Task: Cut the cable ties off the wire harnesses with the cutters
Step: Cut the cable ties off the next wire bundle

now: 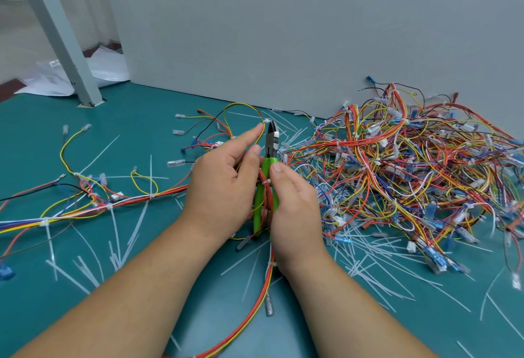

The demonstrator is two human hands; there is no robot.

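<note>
Now my right hand [295, 207] grips the green cutters [270, 142], their tips at the white cable tie [266, 121] just above my left hand [224, 184], which pinches the wire harness [266, 284].

Light: even, diffuse, moderately bright; source cannot be seen. Shadows: faint and soft only, on the green counter [136, 142] between and under the forearms [141, 286]. Upper-left background washed out pale. Distortion: wide-angle; the post [56, 34] leans hard and the foot of the wall [283, 31] slants. Focus: centre crisp; wire pile [411, 176] goes slightly soft toward the right edge.
</note>
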